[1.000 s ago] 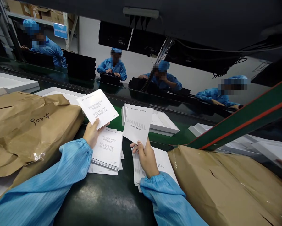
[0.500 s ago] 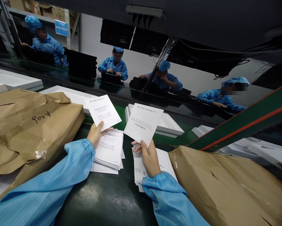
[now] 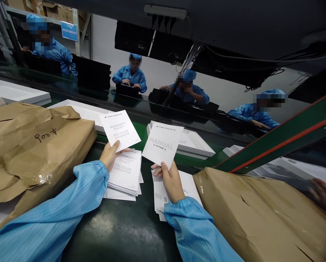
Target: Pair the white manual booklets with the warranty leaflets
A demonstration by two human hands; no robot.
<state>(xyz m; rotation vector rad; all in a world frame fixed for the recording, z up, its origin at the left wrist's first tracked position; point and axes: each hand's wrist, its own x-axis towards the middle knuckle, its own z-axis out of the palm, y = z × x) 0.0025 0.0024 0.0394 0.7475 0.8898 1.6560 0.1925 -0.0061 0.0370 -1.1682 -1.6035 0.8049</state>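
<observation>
Left hand (image 3: 108,155) with white warranty booklet (image 3: 120,130), grey lettering.

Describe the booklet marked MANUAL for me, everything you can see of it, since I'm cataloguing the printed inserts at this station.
The manual booklet is a thin white paper leaflet, roughly rectangular, with pale grey MANUAL printed large across its front, a smaller line beneath and a small dark line near the top. It is held up off the bench, tilted slightly, front toward the camera. The right hand pinches its lower edge, thumb on the front. Below it lies a stack of white sheets on the dark bench.
</observation>
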